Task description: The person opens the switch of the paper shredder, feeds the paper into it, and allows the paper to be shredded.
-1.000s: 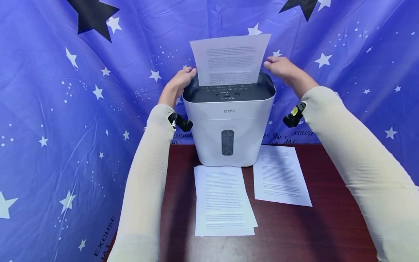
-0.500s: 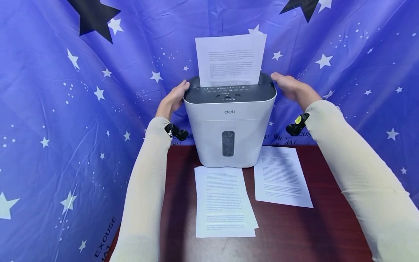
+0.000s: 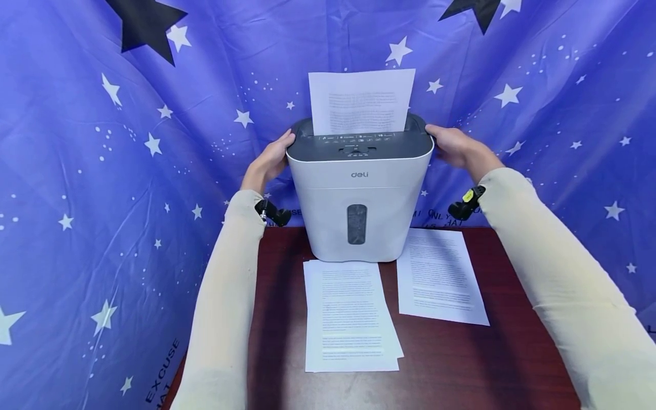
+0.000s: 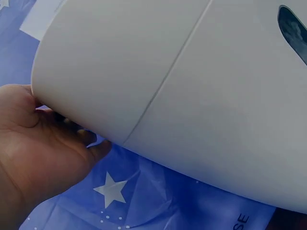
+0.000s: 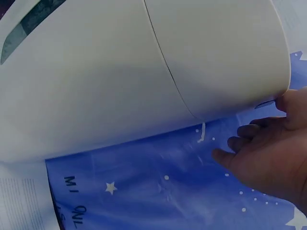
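Observation:
A white paper shredder (image 3: 330,196) with a dark grey top and the word deli stands upright on the table. One printed sheet of paper (image 3: 361,102) rises from the slot in its top, its lower part hidden inside. My left hand (image 3: 270,158) rests at the shredder's upper left side, thumb at the rim; in the left wrist view its relaxed fingers (image 4: 98,151) lie along the side wall. At the upper right side is my right hand (image 3: 458,149), its thumb touching the rim. The right wrist view shows the right fingers (image 5: 224,155) loosely bent, apart from the wall.
In front of the shredder lies a small stack of printed sheets (image 3: 351,319) on the dark red table (image 3: 451,364). Another printed page (image 3: 441,276) lies right of it, near the shredder's base. A blue star-patterned curtain (image 3: 215,74) hangs behind and to the sides.
The sheet has sunk lower into the slot. Both hands have come down from beside the paper to the upper sides of the shredder.

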